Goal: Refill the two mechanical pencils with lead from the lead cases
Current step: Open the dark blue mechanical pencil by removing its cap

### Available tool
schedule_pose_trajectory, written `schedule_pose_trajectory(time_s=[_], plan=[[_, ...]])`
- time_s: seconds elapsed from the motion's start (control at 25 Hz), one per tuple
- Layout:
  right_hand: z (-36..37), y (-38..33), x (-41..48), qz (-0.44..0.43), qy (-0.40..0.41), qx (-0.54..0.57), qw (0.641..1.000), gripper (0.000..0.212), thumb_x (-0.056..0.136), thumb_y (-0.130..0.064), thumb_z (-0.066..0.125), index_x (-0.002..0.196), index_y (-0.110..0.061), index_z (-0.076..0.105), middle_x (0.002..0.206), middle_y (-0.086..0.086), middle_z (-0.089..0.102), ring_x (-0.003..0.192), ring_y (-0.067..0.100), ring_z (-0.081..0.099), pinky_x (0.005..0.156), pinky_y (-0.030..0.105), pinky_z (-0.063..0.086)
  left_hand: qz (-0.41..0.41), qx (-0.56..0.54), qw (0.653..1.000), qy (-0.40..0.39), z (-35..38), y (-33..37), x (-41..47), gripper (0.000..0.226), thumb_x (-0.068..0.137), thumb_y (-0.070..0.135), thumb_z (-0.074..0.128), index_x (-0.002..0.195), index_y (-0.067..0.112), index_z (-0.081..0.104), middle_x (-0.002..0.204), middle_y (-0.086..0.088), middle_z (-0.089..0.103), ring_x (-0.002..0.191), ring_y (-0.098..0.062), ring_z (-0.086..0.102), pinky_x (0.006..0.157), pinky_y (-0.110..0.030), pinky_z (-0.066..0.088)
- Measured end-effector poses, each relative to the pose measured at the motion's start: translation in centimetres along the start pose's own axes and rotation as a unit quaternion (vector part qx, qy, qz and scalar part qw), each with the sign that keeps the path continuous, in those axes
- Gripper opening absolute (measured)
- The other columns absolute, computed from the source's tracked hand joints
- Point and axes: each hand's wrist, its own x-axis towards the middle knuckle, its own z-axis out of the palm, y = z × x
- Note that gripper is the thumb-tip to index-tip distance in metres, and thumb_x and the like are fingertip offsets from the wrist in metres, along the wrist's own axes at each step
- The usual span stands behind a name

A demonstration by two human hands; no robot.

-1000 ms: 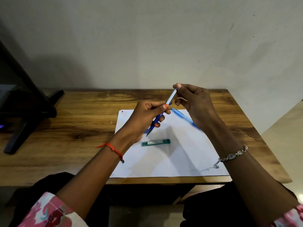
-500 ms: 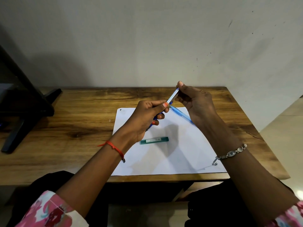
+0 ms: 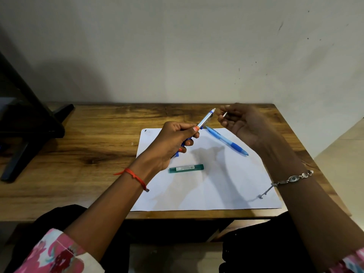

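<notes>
Cap's off: left grip (image 3: 173,142) clutches the mechanical pencil (image 3: 205,118) above the tabletop (image 3: 98,134), right grip (image 3: 242,123) pinches its small cap (image 3: 225,114). Next (I'd guess) the green lead case (image 3: 186,168) on the paper (image 3: 197,194) needs opening.

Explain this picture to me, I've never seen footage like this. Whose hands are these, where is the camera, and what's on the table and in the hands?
No machine here: these are a person's two bare hands, filmed by a wide-angle camera worn on their head, looking down at a wooden table. The left hand grips a silver-and-blue mechanical pencil, its back end pointing up. The right hand pinches a small silver piece, probably that pencil's cap. On a white sheet of paper lie a second, light-blue pencil and a green lead case. A dark stand sits at the table's left.
</notes>
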Motion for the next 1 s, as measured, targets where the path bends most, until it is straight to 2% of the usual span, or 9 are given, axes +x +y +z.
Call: schedule_pose_trajectory(time_s=[0.08,0.16,0.32,0.64,0.88,0.96,1.0], plan=[[0.1,0.0,-0.1,0.023,-0.034,-0.033,0.999,0.012,0.086,-0.004,0.052,0.082,0.000,0.064,0.075,0.010,0.060,0.058,0.012,0.055,0.051,0.016,0.049,-0.003,0.008,1.000,0.004,-0.1,0.0,0.0,0.016,0.091,0.012,0.051,0.093,0.013,0.066,0.074,0.001,0.058,0.055,-0.008,0.039,0.039,-0.012,0.030],[0.3,0.0,-0.1,0.010,-0.051,-0.083,0.995,0.010,0.085,-0.007,0.058,0.082,-0.002,0.066,0.072,0.007,0.060,0.057,0.010,0.053,0.052,0.015,0.049,-0.007,0.013,1.000,0.005,-0.1,0.0,0.0,0.015,0.091,0.012,0.051,0.093,0.013,0.066,0.075,0.001,0.058,0.055,-0.009,0.039,0.039,-0.012,0.030],[0.5,0.4,-0.1,-0.021,-0.029,-0.133,0.991,0.007,0.082,-0.005,0.064,0.083,-0.001,0.069,0.072,0.006,0.063,0.058,0.010,0.050,0.051,0.014,0.046,-0.016,0.017,1.000,-0.002,-0.2,0.0,0.1,0.017,0.092,0.013,0.051,0.089,0.015,0.067,0.074,0.001,0.058,0.055,-0.009,0.040,0.039,-0.012,0.029],[0.8,0.7,-0.2,-0.039,0.015,-0.076,0.996,0.005,0.079,0.001,0.065,0.077,0.003,0.067,0.065,0.007,0.064,0.050,0.009,0.051,0.047,0.016,0.043,-0.017,0.021,1.000,-0.005,-0.1,0.2,0.3,0.018,0.092,0.014,0.051,0.100,0.010,0.067,0.073,0.002,0.057,0.055,-0.008,0.040,0.038,-0.011,0.030],[-0.5,-0.6,0.1,-0.068,0.056,-0.026,0.996,0.005,0.082,-0.001,0.060,0.080,0.001,0.065,0.068,0.009,0.062,0.056,0.013,0.053,0.048,0.017,0.045,-0.040,0.016,0.999,-0.030,-1.0,-0.2,0.1,0.015,0.090,0.013,0.055,0.093,0.008,0.069,0.071,0.000,0.057,0.047,-0.005,0.039,0.036,-0.012,0.028],[-1.2,-1.2,-0.2,-0.062,0.046,-0.101,0.992,0.007,0.082,-0.001,0.058,0.080,0.003,0.064,0.067,0.011,0.062,0.057,0.015,0.053,0.049,0.017,0.047,-0.040,0.013,0.999,-0.033,-1.5,-0.1,0.0,0.015,0.090,0.013,0.054,0.089,0.011,0.069,0.071,0.000,0.057,0.048,-0.006,0.039,0.035,-0.012,0.028],[-1.2,-1.0,-0.5,-0.052,0.024,-0.192,0.980,0.008,0.082,0.000,0.059,0.079,0.004,0.065,0.066,0.012,0.062,0.054,0.016,0.054,0.049,0.017,0.048,-0.036,0.019,0.999,-0.029,-1.6,0.0,0.1,0.015,0.090,0.012,0.054,0.087,0.011,0.069,0.072,0.000,0.058,0.050,-0.007,0.039,0.035,-0.012,0.028]])
